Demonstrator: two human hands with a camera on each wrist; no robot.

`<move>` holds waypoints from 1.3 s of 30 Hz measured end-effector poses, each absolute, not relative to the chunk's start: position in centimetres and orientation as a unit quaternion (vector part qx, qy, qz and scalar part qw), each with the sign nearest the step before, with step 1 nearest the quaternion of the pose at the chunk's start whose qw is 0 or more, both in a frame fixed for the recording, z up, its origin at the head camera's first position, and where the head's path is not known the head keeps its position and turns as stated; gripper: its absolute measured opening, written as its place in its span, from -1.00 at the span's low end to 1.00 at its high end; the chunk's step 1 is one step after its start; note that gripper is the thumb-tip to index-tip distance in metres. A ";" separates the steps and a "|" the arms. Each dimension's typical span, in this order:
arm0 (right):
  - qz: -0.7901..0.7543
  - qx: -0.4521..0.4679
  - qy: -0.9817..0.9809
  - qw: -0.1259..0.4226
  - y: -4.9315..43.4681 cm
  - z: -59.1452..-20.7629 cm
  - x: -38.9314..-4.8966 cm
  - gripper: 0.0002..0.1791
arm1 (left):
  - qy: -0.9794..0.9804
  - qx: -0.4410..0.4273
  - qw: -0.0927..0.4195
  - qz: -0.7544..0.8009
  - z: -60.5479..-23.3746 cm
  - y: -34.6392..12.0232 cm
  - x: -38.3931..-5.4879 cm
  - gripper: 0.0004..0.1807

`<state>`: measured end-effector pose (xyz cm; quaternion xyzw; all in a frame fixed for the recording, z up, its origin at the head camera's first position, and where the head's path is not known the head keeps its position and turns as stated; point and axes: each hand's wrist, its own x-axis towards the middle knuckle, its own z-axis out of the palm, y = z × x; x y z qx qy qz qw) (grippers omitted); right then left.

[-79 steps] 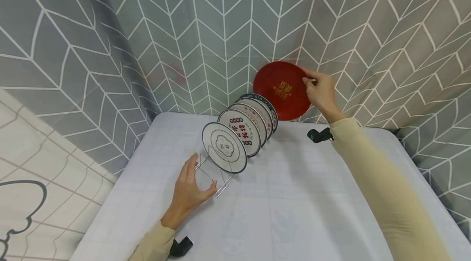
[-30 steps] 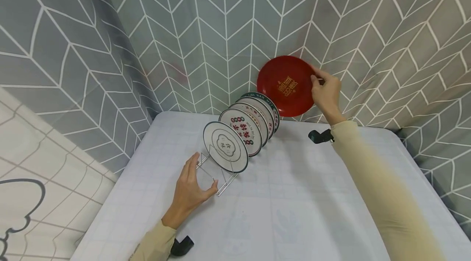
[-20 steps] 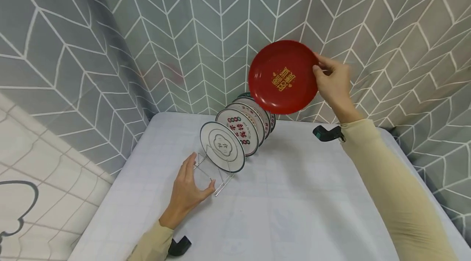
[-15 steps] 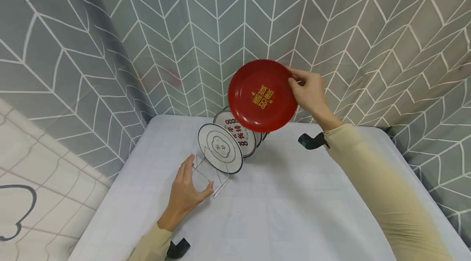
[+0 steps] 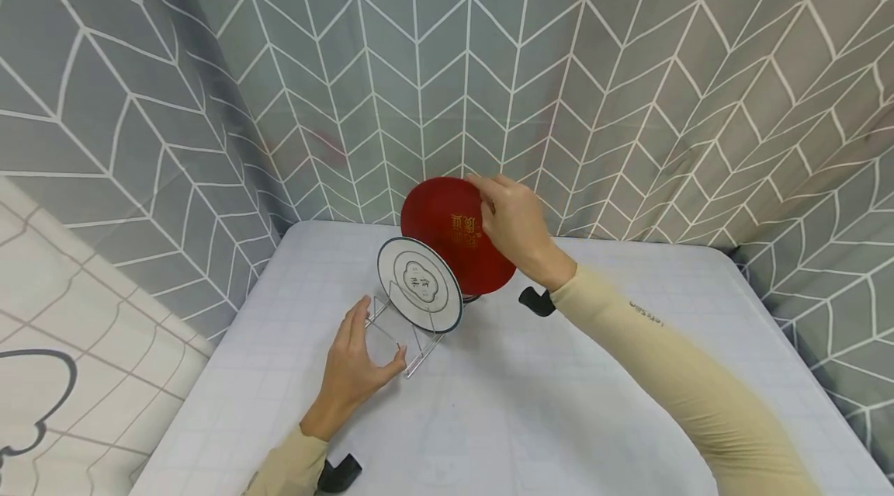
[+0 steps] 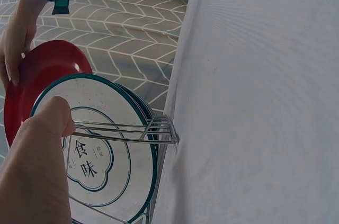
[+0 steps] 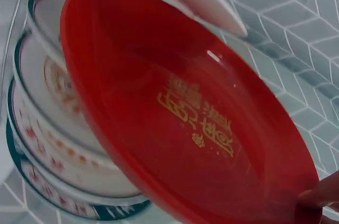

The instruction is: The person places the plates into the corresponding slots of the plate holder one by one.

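Note:
My right hand (image 5: 520, 224) pinches the rim of a red plate (image 5: 436, 220) with gold characters on its face. The plate leans among the upright plates, behind a white plate (image 5: 419, 271) with a dark green rim and a printed emblem. That front plate stands tilted in a wire dish rack (image 5: 424, 357). My left hand (image 5: 355, 364) holds the rack's near end between thumb and fingers; in the left wrist view the thumb (image 6: 55, 115) lies on its wire. Several more patterned plates (image 7: 58, 144) stand beside the red one in the right wrist view; the head view mostly hides them.
A white cloth covers the table (image 5: 594, 403). Grey chevron-patterned curtain (image 5: 335, 77) rises behind the table's back edge and along both sides. A black wrist camera (image 5: 338, 473) sits at the left sleeve, another wrist camera (image 5: 536, 301) under the right.
My right hand lifted the red plate from behind the row, then carried it left, toward me and down, to just behind the front white plate. The left hand and rack stayed in place.

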<state>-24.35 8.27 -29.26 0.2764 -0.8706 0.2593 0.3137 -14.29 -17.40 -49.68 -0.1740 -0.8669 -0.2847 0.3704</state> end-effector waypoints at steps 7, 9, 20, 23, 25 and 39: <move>0.290 0.281 -0.861 0.308 6.7 -31.0 -24.3 -0.69 | -0.868 -0.173 0.365 -0.288 -49.6 -17.4 -14.2 0.03; 0.300 0.287 -0.859 0.299 6.3 -31.1 -24.2 -0.70 | -0.869 -0.171 0.363 -0.288 -49.6 -17.4 -14.2 0.02; 0.339 0.294 -0.863 0.231 5.3 -31.5 -23.4 -0.68 | -0.867 -0.178 0.361 -0.293 -49.4 -17.4 -14.2 0.05; 0.351 0.309 -0.853 0.232 5.3 -31.8 -23.0 -0.67 | -0.870 -0.175 0.356 -0.291 -49.5 -17.4 -14.1 0.05; 0.344 0.327 -0.849 0.230 5.2 -32.3 -22.7 -0.66 | -0.872 -0.173 0.354 -0.290 -49.5 -17.4 -14.1 0.04; 0.379 0.308 -0.861 0.142 5.4 -35.1 -23.2 -0.63 | -0.872 -0.172 0.355 -0.289 -49.5 -17.4 -14.1 0.05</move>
